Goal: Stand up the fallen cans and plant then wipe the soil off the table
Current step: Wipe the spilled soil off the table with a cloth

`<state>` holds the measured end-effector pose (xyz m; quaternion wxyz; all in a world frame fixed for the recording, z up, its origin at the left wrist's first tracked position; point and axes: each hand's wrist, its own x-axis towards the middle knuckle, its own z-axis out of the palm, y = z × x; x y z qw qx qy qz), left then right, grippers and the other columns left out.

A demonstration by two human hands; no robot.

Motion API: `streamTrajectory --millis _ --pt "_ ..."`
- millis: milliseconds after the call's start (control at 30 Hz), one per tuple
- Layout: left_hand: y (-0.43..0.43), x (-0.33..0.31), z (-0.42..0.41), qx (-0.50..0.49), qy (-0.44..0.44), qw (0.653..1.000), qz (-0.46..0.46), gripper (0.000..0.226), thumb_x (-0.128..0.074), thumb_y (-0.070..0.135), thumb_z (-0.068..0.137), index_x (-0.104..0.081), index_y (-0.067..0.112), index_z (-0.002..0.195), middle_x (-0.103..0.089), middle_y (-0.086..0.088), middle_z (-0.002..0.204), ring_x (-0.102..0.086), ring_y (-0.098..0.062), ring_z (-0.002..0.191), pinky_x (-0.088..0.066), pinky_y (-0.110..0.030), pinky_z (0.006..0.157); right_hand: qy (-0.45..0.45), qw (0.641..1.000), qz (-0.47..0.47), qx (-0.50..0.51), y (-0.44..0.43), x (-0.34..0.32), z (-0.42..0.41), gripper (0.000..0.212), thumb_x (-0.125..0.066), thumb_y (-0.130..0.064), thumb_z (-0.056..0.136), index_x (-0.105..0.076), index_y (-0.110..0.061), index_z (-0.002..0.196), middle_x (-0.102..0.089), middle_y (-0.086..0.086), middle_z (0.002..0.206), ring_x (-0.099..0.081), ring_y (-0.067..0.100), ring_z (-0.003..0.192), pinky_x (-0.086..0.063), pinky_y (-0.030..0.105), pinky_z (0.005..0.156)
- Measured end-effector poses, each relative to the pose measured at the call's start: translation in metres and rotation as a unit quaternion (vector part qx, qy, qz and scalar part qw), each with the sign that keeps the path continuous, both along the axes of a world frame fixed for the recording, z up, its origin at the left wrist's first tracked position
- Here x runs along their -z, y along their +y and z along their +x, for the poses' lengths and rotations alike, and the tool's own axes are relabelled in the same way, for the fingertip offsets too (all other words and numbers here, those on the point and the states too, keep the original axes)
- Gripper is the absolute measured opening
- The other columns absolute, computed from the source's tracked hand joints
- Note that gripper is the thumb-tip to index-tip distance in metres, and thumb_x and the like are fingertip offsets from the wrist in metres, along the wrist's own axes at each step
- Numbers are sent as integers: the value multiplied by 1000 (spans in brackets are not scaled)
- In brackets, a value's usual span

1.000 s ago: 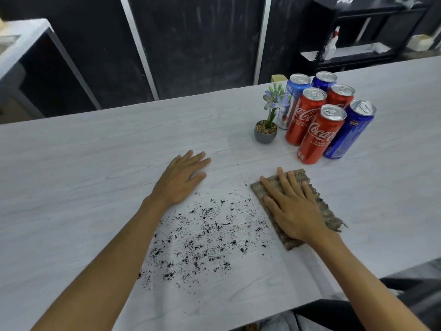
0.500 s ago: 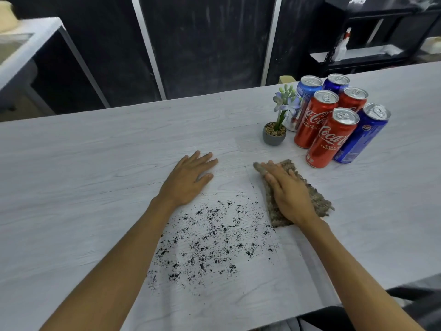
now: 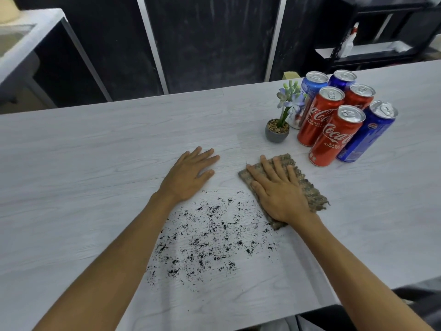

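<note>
Between flat left hand & right hand pressing cloth: soil

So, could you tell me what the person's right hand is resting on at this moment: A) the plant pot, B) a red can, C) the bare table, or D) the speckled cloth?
D: the right hand lies flat, fingers spread, on the speckled cloth, just right of the scattered soil.

The far right of the table is blocked by 6 upright cans and the plant beside them. Bare surface is left to the left, while the scattered soil is bracketed by the left hand and the cloth.
</note>
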<state>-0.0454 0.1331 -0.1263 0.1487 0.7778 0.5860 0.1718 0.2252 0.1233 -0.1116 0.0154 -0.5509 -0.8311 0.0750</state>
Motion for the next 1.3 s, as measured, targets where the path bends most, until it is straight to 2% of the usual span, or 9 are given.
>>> streamTrajectory --millis 100,267,433,700,867,1000,1133,1200,1300 --pt "-2 0 0 1 4 1000 -3 46 -34 46 102 -31 39 148 -19 19 157 -3 -2 147 7 -21 116 -6 1000 4 -24 -4 1 18 56 7 -61 90 9 -50 145 17 -11 157 17 17 145 10 43 117" --pt "-5 -1 1 -4 6 1000 -6 46 -32 47 102 -30 39 148 -18 18 158 -2 -3 147 4 -26 119 1 998 -14 62 14 -3 10 53 -3 -59 96 5 -49 146 12 -6 158 12 20 146 11 46 116" --pt "-5 -2 -1 0 -20 1000 -22 46 -35 47 102 -33 39 147 -20 17 157 -4 -3 147 1 -31 121 6 1000 -12 -25 -4 -2 2 56 2 -64 91 5 -50 146 15 -9 157 15 19 145 10 46 117" --pt "-26 -1 -30 0 -36 999 -31 45 -34 50 101 -34 42 146 -18 20 157 -5 0 147 -4 -37 122 23 1000 -6 1 -4 -4 14 57 -3 -62 93 -9 -47 148 2 -12 158 5 16 147 5 44 118" --pt "-32 -2 -27 -3 -17 1000 -24 45 -31 49 102 -30 42 147 -16 20 158 -3 0 147 -3 -37 122 140 988 56 12 -32 2 35 50 -21 -49 98 -45 -33 140 -38 -8 149 -26 13 142 -16 38 118" --pt "-31 -1 -27 -6 -17 1000 -23 45 -31 49 102 -30 42 147 -17 20 158 -4 1 146 -3 -36 122 264 963 20 44 -50 -6 38 38 -35 -34 102 -47 -33 138 -38 -13 148 -30 0 137 -18 28 117" --pt "-32 -1 -26 -9 -20 1000 -21 45 -33 47 102 -32 42 147 -18 20 158 -4 1 146 -2 -34 121 140 990 9 -4 -77 1 18 46 -18 -49 101 -31 -43 145 -18 -16 155 -10 9 146 -4 36 120" --pt "-32 -2 -25 -11 -21 1000 -21 44 -33 46 102 -32 41 146 -18 20 157 -5 1 146 -2 -32 121 58 998 32 14 -82 6 16 52 -7 -56 97 -17 -47 147 -3 -13 158 3 14 147 2 41 119" --pt "-33 -2 -25 -11 -18 1000 -20 44 -32 46 102 -32 42 147 -18 20 157 -4 1 146 0 -30 121 30 997 27 71 -68 4 27 55 -1 -59 94 -4 -49 148 6 -10 159 11 17 147 2 46 119"
